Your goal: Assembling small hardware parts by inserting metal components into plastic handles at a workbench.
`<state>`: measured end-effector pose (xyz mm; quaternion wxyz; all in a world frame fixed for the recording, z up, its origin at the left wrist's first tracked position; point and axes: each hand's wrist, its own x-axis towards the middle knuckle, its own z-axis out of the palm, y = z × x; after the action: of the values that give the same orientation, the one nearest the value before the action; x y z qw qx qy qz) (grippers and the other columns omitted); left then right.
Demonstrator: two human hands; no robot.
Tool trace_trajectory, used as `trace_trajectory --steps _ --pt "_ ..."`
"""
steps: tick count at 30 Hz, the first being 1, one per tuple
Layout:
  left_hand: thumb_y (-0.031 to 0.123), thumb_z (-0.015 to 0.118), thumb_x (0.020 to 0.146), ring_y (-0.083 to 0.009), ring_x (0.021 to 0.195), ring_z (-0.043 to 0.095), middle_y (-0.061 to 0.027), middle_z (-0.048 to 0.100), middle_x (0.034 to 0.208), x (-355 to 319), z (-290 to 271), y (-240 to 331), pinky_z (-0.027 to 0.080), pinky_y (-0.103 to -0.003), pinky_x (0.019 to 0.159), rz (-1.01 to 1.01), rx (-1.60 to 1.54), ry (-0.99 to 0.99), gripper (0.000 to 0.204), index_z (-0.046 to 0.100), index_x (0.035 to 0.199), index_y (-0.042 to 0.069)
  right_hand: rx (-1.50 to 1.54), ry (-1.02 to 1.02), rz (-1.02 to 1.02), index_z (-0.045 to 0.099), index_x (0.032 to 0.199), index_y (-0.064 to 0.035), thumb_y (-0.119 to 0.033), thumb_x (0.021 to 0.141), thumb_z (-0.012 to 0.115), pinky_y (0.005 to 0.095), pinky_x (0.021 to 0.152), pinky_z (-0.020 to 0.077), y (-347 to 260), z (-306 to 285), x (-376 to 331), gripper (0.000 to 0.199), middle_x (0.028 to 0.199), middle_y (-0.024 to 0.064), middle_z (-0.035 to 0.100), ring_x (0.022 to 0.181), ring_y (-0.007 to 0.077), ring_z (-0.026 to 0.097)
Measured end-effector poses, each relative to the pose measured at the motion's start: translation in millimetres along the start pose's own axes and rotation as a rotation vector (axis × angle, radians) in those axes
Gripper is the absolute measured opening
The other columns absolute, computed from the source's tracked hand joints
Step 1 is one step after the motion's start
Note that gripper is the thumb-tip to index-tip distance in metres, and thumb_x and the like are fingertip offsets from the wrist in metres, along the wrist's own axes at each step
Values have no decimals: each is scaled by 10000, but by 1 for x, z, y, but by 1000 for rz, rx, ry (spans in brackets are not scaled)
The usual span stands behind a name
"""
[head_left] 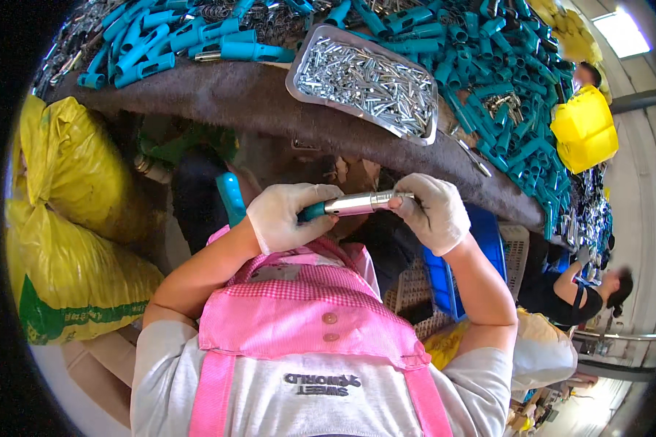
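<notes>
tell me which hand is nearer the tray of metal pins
Right. The right hand sits just below the tray near its lower corner, pinching the silver end of the tool. The left hand grips the teal handle further left, farther from the tray.

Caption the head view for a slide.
Two gloved hands, left hand and right hand, hold a teal-and-silver tool handle below a tray of metal pins.

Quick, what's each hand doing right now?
Left hand: closed around the teal handle of the tool.
Right hand: fingers pinched on the tool's silver metal tip end.
</notes>
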<state>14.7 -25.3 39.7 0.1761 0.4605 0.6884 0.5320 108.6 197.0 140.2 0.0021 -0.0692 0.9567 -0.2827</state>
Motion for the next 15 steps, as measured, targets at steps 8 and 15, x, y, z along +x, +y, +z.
trace_trajectory --steps 8,15 --pt "149 669 716 -337 765 620 -151 632 858 -1 -4 1 510 -393 664 118 317 56 313 592 1010 73 496 -189 614 552 1071 10 -94 828 643 245 606 508 -2 18 -7 279 902 95 587 699 127 617" --pt "259 635 760 -312 732 616 -135 639 825 -8 -10 -8 504 -400 650 71 463 11 315 617 1025 91 180 -52 129 526 1185 15 -53 844 596 269 654 504 6 44 -10 355 998 123 578 806 175 607"
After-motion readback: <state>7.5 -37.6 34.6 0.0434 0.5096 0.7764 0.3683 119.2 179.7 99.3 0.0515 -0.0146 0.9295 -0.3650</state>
